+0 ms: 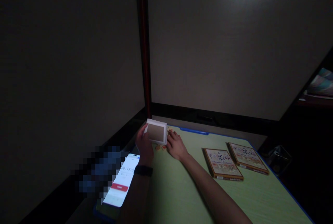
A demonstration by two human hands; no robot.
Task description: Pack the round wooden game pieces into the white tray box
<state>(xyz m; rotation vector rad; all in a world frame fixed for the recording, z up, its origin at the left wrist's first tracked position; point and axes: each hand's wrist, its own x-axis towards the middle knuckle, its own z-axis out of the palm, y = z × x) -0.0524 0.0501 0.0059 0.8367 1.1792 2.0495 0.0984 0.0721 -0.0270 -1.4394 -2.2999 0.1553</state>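
My left hand (pixel 144 144) grips the left side of a small white box (pixel 165 134), tilted up so that its brown bottom shows. My right hand (pixel 177 147) is just right of the box, low over the table, with its fingers stretched out and slightly apart. Round wooden Chinese chess pieces (pixel 163 147) lie on the green table under the box's lower edge. More pieces (pixel 170 129) are by my right fingertips, partly covered by them. Whether the fingers press on a piece I cannot make out.
Two flat Chinese chess boxes (pixel 223 164) (pixel 247 158) lie on the right of the green table (pixel 182 196). A lit phone (pixel 121 186) with a running timer is at the left edge, beside my left wrist. Dark walls (pixel 208 43) stand behind and left.
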